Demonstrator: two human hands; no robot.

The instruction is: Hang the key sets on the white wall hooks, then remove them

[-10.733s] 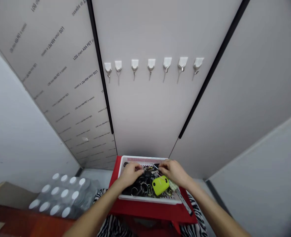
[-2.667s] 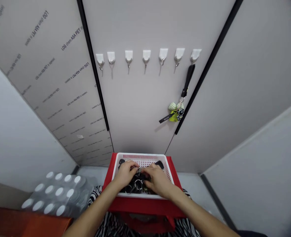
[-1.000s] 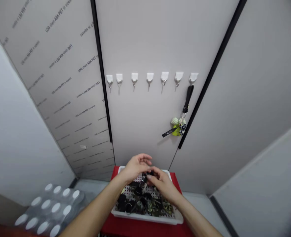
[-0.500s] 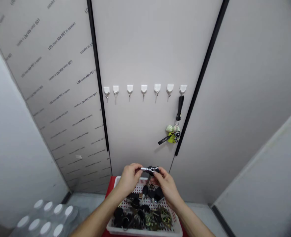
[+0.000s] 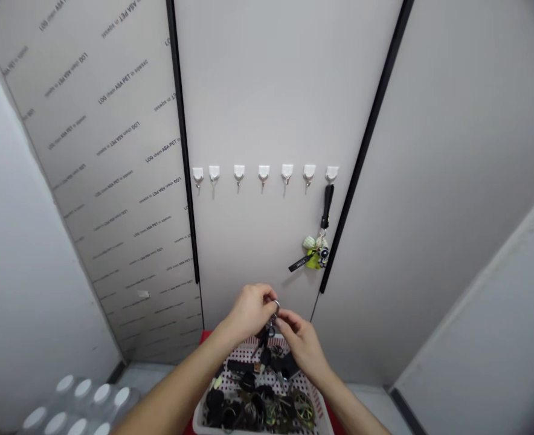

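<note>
Above the far rim of a white basket, my left hand [image 5: 254, 309] pinches a key ring [image 5: 276, 306] with dark keys [image 5: 263, 336] dangling below it. My right hand [image 5: 304, 343] is closed at the lower part of the same ring, thumb and fingertips meeting there; the fingers partly hide the join. Under both hands, the white perforated basket [image 5: 325, 417] holds many dark keys, key rings and a round olive-green charm [image 5: 303, 408].
Several white adhesive hooks [image 5: 264, 173] line the pale door panel ahead. From the rightmost hangs a black strap keychain [image 5: 327, 205] with a yellow-green charm [image 5: 313, 260]. Bottles with white caps [image 5: 102, 394] stand at lower left. Red cloth [image 5: 205, 336] shows beneath the basket.
The key bunch, earlier held level between both hands, now hangs downward from the ring. My left hand has risen and moved right, nearer my right hand. The view has tilted slightly upward.
</note>
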